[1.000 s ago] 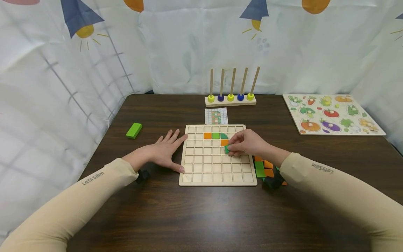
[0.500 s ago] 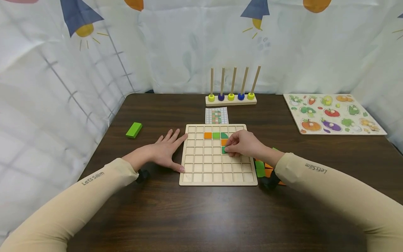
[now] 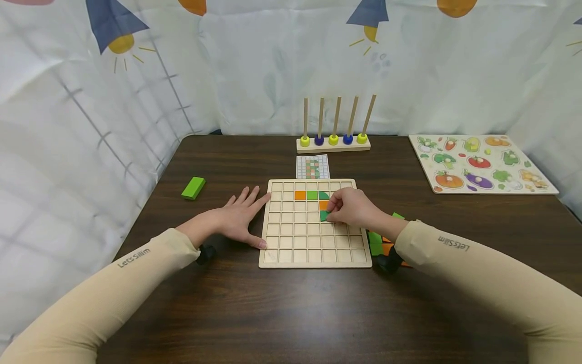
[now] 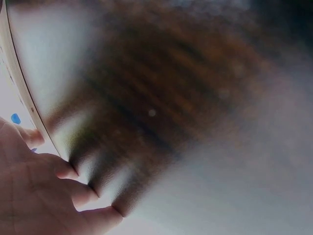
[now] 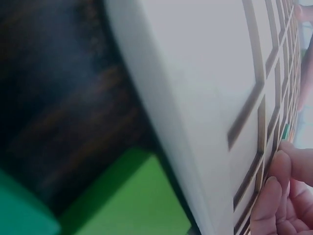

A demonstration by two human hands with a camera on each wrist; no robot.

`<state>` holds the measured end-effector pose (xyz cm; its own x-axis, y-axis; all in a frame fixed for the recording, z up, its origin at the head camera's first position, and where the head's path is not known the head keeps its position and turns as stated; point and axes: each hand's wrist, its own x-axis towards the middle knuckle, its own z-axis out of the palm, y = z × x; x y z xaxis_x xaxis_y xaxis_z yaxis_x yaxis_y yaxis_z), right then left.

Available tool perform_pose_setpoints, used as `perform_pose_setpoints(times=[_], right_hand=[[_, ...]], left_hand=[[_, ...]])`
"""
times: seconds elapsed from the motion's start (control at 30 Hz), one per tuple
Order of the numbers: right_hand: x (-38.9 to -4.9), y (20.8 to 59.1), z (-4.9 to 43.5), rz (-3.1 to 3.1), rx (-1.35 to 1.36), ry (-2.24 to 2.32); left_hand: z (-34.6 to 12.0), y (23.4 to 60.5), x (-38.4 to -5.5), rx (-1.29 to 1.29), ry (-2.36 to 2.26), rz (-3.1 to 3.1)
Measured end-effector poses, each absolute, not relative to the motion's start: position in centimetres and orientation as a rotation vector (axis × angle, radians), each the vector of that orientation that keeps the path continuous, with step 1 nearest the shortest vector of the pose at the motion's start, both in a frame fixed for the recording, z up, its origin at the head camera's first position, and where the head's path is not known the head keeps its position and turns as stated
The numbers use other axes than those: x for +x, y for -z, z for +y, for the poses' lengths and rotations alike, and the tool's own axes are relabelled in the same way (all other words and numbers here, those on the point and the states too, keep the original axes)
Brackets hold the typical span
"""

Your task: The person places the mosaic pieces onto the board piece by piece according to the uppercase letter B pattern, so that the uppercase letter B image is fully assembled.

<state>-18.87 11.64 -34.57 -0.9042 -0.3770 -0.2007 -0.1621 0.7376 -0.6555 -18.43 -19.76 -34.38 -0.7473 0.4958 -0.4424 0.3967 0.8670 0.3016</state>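
A square wooden grid board (image 3: 293, 230) lies on the table. Fingers spread, my left hand (image 3: 232, 220) rests at the board's left edge, its thumb and index finger touching the rim; in the left wrist view the other fingertips press on the tabletop. My right hand (image 3: 352, 208) pinches a dark green tile (image 3: 323, 216) with a curved edge at a cell of the third row, and its fingers partly cover it. Directly above is an orange square tile (image 3: 324, 205). The row above that has a quarter-round green tile (image 3: 323, 195), a light green tile (image 3: 311, 195) and another orange tile (image 3: 300, 195).
Loose green and orange tiles (image 3: 375, 243) lie right of the board, partly under the right wrist. Behind the board is a pattern card (image 3: 312, 167), then a peg stand (image 3: 333, 145). A vegetable puzzle (image 3: 482, 164) is at back right, a green block (image 3: 193, 188) at left.
My right hand has moved the dark green tile slightly left, into line beneath the orange tile, and its fingers have shifted on the tile's right side. The left hand has stayed put.
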Motion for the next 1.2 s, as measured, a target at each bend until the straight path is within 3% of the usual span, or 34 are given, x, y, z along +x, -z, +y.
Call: perform_pose_setpoints(times=[0.5, 1.2], right_hand=[[-19.1, 33.5, 12.8, 2.623, -0.499, 0.886], [-18.8, 33.5, 25.3, 2.672, -0.563, 0.827]], left_hand=[[-19.9, 34.5, -18.4, 0.657, -0.277, 2.523], [-19.8, 34.6, -18.5, 0.67, -0.264, 2.525]])
